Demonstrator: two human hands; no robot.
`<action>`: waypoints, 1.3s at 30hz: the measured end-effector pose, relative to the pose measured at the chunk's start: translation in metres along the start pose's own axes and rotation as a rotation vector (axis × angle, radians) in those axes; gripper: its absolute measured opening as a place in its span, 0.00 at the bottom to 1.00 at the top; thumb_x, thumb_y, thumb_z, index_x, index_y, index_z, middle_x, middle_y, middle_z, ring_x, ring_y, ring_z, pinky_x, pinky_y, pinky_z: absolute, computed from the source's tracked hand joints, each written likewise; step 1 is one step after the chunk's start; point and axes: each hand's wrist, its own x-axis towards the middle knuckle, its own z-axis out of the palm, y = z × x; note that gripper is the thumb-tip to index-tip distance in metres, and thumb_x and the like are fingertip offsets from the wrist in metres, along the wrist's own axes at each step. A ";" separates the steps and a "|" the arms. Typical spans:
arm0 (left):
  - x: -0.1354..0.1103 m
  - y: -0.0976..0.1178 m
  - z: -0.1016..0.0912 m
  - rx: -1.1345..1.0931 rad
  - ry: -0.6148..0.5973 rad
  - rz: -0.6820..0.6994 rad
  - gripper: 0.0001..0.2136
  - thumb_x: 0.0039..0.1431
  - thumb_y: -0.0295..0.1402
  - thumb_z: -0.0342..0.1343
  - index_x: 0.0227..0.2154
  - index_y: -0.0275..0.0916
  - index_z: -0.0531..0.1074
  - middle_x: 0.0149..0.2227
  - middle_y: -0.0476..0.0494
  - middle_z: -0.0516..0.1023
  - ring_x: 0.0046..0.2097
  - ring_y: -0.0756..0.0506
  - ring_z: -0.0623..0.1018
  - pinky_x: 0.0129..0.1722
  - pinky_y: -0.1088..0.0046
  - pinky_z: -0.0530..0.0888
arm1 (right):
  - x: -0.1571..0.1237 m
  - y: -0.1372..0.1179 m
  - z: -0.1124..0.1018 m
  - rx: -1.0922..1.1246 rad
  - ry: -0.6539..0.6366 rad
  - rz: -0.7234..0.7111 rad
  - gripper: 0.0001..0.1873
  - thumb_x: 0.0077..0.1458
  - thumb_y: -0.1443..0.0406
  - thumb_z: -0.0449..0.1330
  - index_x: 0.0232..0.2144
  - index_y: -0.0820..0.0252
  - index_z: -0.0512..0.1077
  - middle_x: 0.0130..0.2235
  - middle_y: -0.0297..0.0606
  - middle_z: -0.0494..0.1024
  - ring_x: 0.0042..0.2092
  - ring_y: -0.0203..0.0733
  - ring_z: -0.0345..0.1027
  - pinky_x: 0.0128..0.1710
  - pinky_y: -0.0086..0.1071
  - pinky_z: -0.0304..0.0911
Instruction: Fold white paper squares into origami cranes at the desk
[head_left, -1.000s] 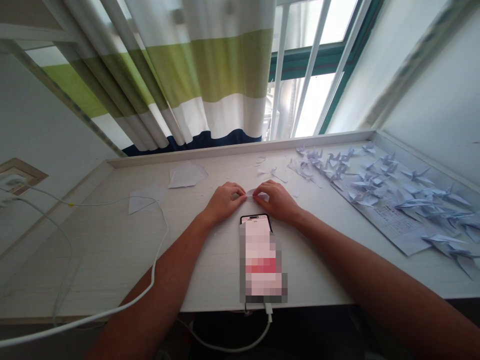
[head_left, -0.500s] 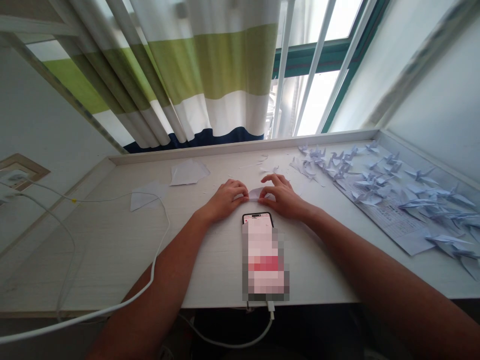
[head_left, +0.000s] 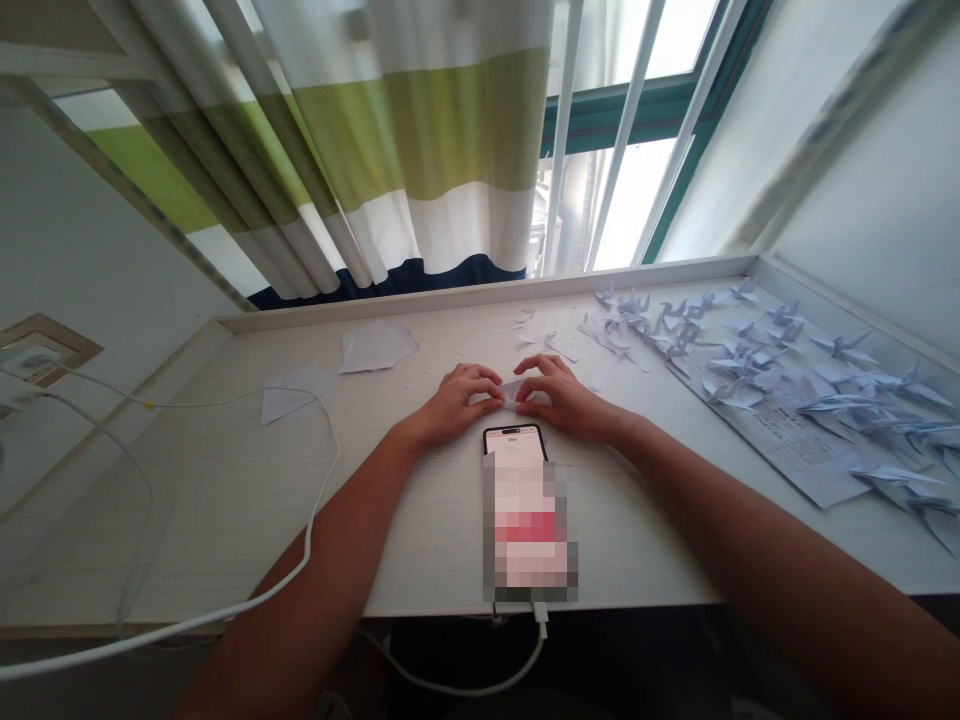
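Between my two hands, a small white folded paper [head_left: 511, 393] rests on the pale desk just beyond the phone. My left hand [head_left: 466, 394] pinches its left edge between thumb and fingers. From the other side, my right hand [head_left: 553, 392] grips the right part with its thumb and bent fingers. The fingers hide much of the paper, so its exact fold cannot be made out. A phone [head_left: 517, 510] with a lit, partly blurred screen lies just in front of both hands.
Many folded paper cranes [head_left: 739, 360] crowd the right side, some on a printed sheet [head_left: 795, 455]. Square paper sheets [head_left: 379, 347] lie at the back left. Paper scraps [head_left: 551, 340] are scattered behind my hands. A white cable [head_left: 307, 530] crosses over my left forearm.
My fingertips have come slightly closer together on the paper, and its visible shape has shifted. My right hand's fingers have curled a little. The phone's screen shows different content at the top.
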 end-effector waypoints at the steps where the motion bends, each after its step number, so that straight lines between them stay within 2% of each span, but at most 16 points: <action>1: -0.001 0.001 -0.001 0.001 -0.013 0.002 0.09 0.69 0.40 0.56 0.39 0.47 0.81 0.58 0.45 0.76 0.63 0.38 0.67 0.68 0.49 0.60 | 0.000 -0.001 -0.001 0.001 -0.009 -0.018 0.07 0.63 0.60 0.64 0.34 0.53 0.80 0.59 0.44 0.70 0.65 0.57 0.57 0.64 0.61 0.57; 5: -0.005 0.005 -0.005 0.003 -0.051 0.016 0.09 0.69 0.40 0.55 0.39 0.47 0.80 0.59 0.45 0.74 0.64 0.39 0.66 0.68 0.50 0.60 | -0.002 -0.006 -0.004 -0.076 -0.038 -0.082 0.05 0.64 0.63 0.63 0.37 0.53 0.80 0.61 0.44 0.69 0.67 0.59 0.55 0.66 0.62 0.55; 13: -0.004 0.009 -0.005 0.035 -0.111 0.058 0.08 0.69 0.38 0.55 0.41 0.48 0.80 0.59 0.45 0.74 0.64 0.39 0.66 0.68 0.50 0.61 | -0.005 -0.016 -0.015 -0.209 -0.096 -0.174 0.04 0.63 0.62 0.64 0.38 0.51 0.80 0.63 0.42 0.67 0.71 0.62 0.51 0.68 0.64 0.54; 18: -0.001 0.014 0.000 0.087 -0.077 0.076 0.09 0.71 0.36 0.53 0.42 0.46 0.79 0.58 0.43 0.74 0.63 0.40 0.67 0.67 0.52 0.62 | -0.005 -0.015 -0.016 -0.271 -0.153 -0.172 0.05 0.64 0.64 0.62 0.41 0.53 0.79 0.64 0.44 0.66 0.71 0.64 0.50 0.67 0.64 0.56; 22: -0.002 0.016 0.001 0.076 -0.031 0.076 0.09 0.71 0.34 0.51 0.42 0.46 0.78 0.61 0.44 0.72 0.65 0.40 0.65 0.68 0.51 0.61 | -0.005 -0.011 -0.014 -0.302 -0.090 -0.148 0.07 0.65 0.66 0.60 0.42 0.52 0.79 0.63 0.44 0.67 0.71 0.62 0.51 0.66 0.64 0.57; 26: -0.002 0.015 0.001 0.038 -0.036 0.037 0.07 0.69 0.36 0.56 0.41 0.47 0.79 0.62 0.45 0.72 0.66 0.38 0.64 0.68 0.49 0.61 | -0.004 -0.009 -0.012 -0.362 -0.041 -0.154 0.07 0.64 0.67 0.62 0.41 0.51 0.79 0.65 0.42 0.66 0.71 0.62 0.50 0.67 0.65 0.56; 32: -0.002 0.011 0.000 0.024 0.003 -0.030 0.05 0.64 0.37 0.62 0.34 0.45 0.81 0.60 0.46 0.77 0.66 0.36 0.66 0.68 0.46 0.59 | -0.005 -0.012 -0.012 -0.423 -0.029 -0.197 0.07 0.62 0.69 0.62 0.40 0.55 0.80 0.66 0.43 0.66 0.74 0.61 0.46 0.71 0.65 0.48; 35: -0.004 0.011 -0.003 0.049 0.006 -0.029 0.04 0.62 0.36 0.64 0.32 0.45 0.81 0.59 0.46 0.78 0.66 0.36 0.66 0.68 0.46 0.59 | -0.008 -0.016 -0.015 -0.348 0.005 -0.183 0.05 0.62 0.65 0.64 0.39 0.54 0.81 0.66 0.42 0.67 0.73 0.62 0.48 0.71 0.66 0.45; 39: -0.006 0.014 -0.005 0.139 -0.012 0.020 0.03 0.63 0.35 0.63 0.34 0.46 0.81 0.60 0.48 0.77 0.67 0.36 0.65 0.67 0.46 0.59 | -0.007 -0.017 -0.015 -0.252 -0.010 -0.173 0.08 0.64 0.60 0.63 0.42 0.50 0.82 0.65 0.42 0.69 0.71 0.62 0.52 0.68 0.66 0.51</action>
